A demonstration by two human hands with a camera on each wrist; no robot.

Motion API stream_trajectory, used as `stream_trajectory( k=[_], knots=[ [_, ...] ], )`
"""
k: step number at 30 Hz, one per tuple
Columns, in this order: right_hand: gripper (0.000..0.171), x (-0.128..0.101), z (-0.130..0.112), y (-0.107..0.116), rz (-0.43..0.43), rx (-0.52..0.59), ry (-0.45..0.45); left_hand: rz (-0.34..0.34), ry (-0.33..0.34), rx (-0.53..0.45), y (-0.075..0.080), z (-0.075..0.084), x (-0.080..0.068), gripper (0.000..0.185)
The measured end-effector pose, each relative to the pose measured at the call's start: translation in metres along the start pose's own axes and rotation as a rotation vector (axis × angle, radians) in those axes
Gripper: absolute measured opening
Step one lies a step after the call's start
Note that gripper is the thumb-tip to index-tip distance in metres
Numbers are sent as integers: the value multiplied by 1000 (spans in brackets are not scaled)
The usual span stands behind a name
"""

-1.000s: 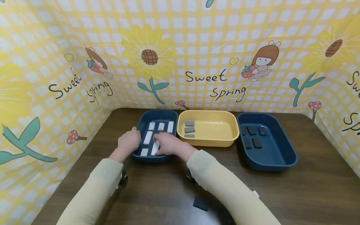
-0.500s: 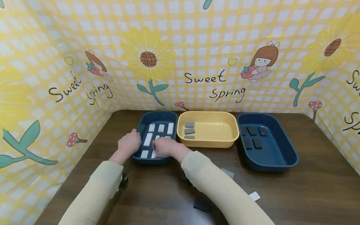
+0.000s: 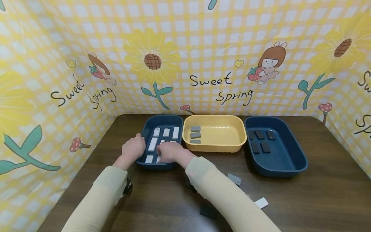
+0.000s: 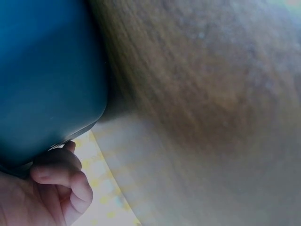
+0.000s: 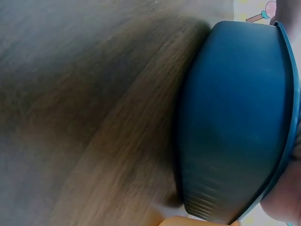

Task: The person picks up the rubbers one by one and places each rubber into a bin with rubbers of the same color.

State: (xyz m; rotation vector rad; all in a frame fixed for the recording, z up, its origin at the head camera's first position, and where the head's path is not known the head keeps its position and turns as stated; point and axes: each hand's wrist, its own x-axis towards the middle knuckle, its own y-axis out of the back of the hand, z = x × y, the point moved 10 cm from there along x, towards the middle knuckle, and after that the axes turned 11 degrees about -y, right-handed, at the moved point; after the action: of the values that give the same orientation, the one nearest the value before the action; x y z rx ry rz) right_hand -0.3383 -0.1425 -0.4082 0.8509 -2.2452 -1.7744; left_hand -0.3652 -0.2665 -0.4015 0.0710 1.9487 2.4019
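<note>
My left hand (image 3: pixel 133 149) grips the left rim of the blue tray (image 3: pixel 162 166) at the back left; in the left wrist view its curled fingers (image 4: pixel 70 186) lie at the tray's edge. My right hand (image 3: pixel 171 152) reaches over the tray's front right, its fingers bent down on a long white rectangular block (image 3: pixel 158 159) that it mostly covers. Other white blocks lie flat in rows around it, including a long one (image 3: pixel 152 144) and a short one (image 3: pixel 149 159). The right fingertips are hidden; the right wrist view shows mainly the tray's outer wall (image 5: pixel 235 117).
A yellow tray (image 3: pixel 223 148) with several grey blocks (image 3: pixel 195 135) stands next to the blue one. Farther right, a second blue tray (image 3: pixel 278 172) holds dark blocks (image 3: pixel 265 147). Loose grey (image 3: pixel 234 179), white (image 3: pixel 262 203) and black (image 3: pixel 207 211) pieces lie near my right sleeve.
My right hand has turned and its fingers have bent further down over the white block, uncovering another white block behind. The left hand keeps its grip on the rim.
</note>
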Motion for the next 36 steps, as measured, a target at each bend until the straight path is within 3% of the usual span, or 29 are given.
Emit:
stream_trajectory(
  k=[13, 22, 26, 32, 36],
  knots=[
    [28, 0, 2, 3, 33, 78, -6, -21, 2, -4, 1, 0, 0, 40],
    [25, -7, -2, 7, 58, 62, 96, 6, -11, 18, 2, 3, -1, 42],
    [26, -24, -5, 18, 125, 27, 180, 16, -17, 32, 2, 4, -1, 41],
    [29, -68, -5, 47, 294, -53, 308, 15, -23, 31, 3, 5, 1, 41],
    [27, -98, 4, 57, 318, -99, 377, 0, -17, 26, 1, 3, 1, 41]
  ],
)
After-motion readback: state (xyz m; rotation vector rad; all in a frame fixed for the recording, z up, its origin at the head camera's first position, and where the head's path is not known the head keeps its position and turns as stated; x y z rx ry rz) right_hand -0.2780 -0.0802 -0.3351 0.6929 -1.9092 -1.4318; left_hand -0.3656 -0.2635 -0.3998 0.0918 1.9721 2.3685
